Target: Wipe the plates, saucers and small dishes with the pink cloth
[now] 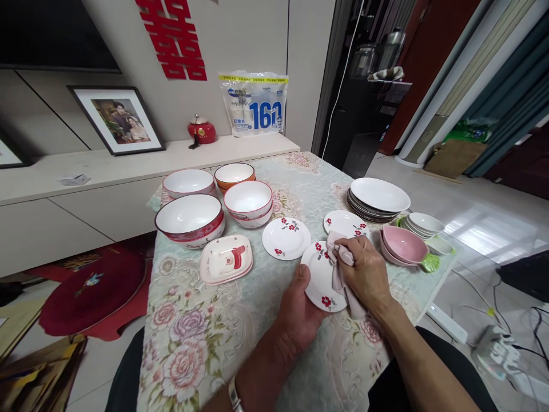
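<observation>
A small white plate with red flowers (316, 281) is tilted up off the table, gripped along its lower left edge by my left hand (295, 312). My right hand (363, 273) is closed round a pale pink cloth (337, 269), which presses against the plate's right side. Two similar flowered plates lie flat just beyond: one to the left (286, 238), the other to the right (343, 220), partly hidden behind the cloth and the held plate. Left of my hands sits a rectangular dish with a red-scarfed bear (227, 258).
Stacked bowls (189, 214) stand at the back left of the flowered tablecloth (253, 337). On the right are a stack of large white plates (380, 194), pink bowls (404, 245) and small white bowls (424, 223). A cabinet (253, 147) borders the far side.
</observation>
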Motion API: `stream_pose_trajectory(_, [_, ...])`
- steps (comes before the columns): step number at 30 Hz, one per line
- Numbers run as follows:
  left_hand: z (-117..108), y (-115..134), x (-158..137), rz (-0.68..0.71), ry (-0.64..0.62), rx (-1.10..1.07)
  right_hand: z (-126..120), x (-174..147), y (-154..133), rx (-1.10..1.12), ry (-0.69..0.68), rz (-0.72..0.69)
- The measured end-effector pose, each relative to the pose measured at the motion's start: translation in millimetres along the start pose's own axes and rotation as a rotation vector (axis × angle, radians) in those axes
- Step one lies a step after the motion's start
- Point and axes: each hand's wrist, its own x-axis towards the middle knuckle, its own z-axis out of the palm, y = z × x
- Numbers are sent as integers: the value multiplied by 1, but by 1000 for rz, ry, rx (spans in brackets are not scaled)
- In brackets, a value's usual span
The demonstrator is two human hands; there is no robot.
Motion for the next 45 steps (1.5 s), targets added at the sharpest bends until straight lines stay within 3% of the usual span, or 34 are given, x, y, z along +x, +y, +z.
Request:
stream_pose_trajectory(2, [-1,-1,-1,20,-34,6,5,-2,-6,67,2,-54])
stream_pose_trajectory(5, [-3,-1,0,4,-92,-4,8,-4,-19,280,-103,-161])
stream_pose_trajectory(9, [-1,2,0,33,-163,-33,-3,-2,-29,466,-397,-237])
stream_pose_trajectory(13, [4,7,-1,47,-134,-72,-15,0,-28,476,-664,-288])
stream_pose_trajectory(15, [4,7,-1,59,-131,-72,-15,0,-27,446,-629,-298])
stream_pose_trajectory(21, [-2,2,1,-11,-129,11,-1,-3,-21,289,-213,-231])
stream_pose_trajectory(24, [-3,0,2,-17,-109,24,1,-2,-15,129,-115,-158])
stream_pose_trajectory(27, [0,1,3,65,-96,-20,-2,0,-9,-27,-116,-56])
stream_pose_trajectory(34, [4,2,3,173,-90,-85,-8,-2,-12,-258,-327,133])
stream_pose_trajectory(37, [3,1,2,168,-100,-51,-5,-4,-13,-176,-301,87])
stream_pose_trajectory(42, [3,-1,0,121,-139,-18,2,-3,-17,107,-184,-121])
stream_pose_trajectory(45, [3,0,-1,98,-150,-18,-1,-1,-23,295,-289,-200])
